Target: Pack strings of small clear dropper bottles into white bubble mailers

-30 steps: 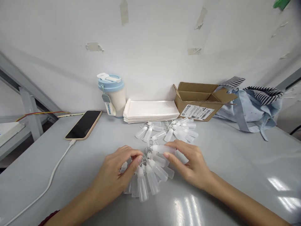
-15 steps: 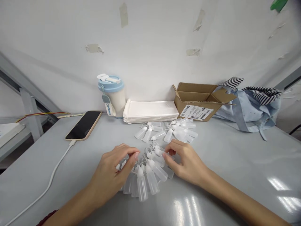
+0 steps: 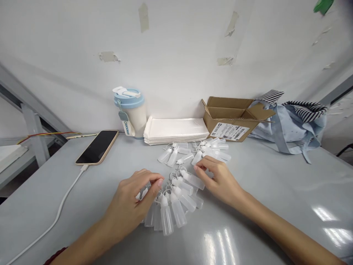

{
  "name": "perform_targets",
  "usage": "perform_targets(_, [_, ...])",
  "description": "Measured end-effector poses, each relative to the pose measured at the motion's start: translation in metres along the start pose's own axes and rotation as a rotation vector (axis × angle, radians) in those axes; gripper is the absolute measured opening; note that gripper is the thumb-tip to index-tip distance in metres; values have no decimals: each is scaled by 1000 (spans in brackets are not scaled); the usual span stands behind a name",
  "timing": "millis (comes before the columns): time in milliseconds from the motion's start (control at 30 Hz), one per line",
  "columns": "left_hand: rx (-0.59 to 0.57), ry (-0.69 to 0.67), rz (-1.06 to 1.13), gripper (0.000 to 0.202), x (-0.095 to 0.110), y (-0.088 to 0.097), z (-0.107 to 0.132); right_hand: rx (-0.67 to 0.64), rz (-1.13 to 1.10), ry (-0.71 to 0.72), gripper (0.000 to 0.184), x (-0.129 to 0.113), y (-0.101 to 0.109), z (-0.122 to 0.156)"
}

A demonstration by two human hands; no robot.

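Note:
Several small translucent dropper bottles (image 3: pixel 176 206) lie fanned out on the grey table (image 3: pixel 275 191) between my hands. My left hand (image 3: pixel 132 200) rests on the fan's left side, fingers curled and pinched at the bottle tops. My right hand (image 3: pixel 217 178) hovers at the fan's far right, fingertips bent toward a second heap of the same bottles (image 3: pixel 193 152) lying behind. What, if anything, the right fingers grip is not visible.
A phone (image 3: pixel 97 147) on a white cable (image 3: pixel 59 211) lies at the left. Against the wall stand a blue-lidded cup (image 3: pixel 131 110), a stack of white sheets (image 3: pixel 176 130), an open cardboard box (image 3: pixel 234 117) and a blue cloth bag (image 3: pixel 295 123).
My right hand let go of the bottle it laid on the fan and moved back toward the far heap. My left hand barely shifted.

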State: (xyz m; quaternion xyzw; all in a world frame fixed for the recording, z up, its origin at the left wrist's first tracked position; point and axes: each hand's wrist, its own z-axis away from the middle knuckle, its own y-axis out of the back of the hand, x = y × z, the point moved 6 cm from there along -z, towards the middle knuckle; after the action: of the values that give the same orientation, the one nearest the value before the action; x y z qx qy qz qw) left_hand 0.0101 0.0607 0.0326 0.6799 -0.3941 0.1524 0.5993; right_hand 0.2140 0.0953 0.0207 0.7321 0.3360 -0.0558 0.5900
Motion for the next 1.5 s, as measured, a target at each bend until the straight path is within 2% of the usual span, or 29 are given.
perform_targets(200, [-10, 14, 5, 20, 0, 0, 1, 169, 255, -30, 21, 24, 10, -7])
perform_targets(333, [1, -1, 3, 19, 1, 0, 1, 155, 377, -72, 22, 35, 7, -9])
perform_targets(567, [7, -16, -9, 18, 1, 0, 2, 121, 422, -108, 26, 36, 5, -7])
perform_targets(700, [9, -19, -21, 19, 1, 1, 1, 154, 386, -118, 28, 38, 6, -7])
perform_targets(833, [12, -32, -42, 19, 3, 1, 1, 261, 298, -48, 27, 30, 14, -7])
perform_targets(1000, [13, -24, -35, 20, 3, 1, 1, 385, 141, 115, 22, 4, 29, -1])
perform_targets(1100, [18, -14, -21, 20, 1, 0, 1, 406, 2, 287, 20, -14, 35, 5])
perform_targets(1200, [50, 41, -5, 19, -5, 1, 2, 397, -106, 412, 27, -26, 37, 11])
perform_targets(1333, [65, 120, 22, 29, -10, 2, 2, 391, -167, 422, 27, -31, 38, 15])
perform_targets(1500, [28, 42, 8, 23, -4, 0, 2, 375, -200, 381, 19, -32, 34, 16])
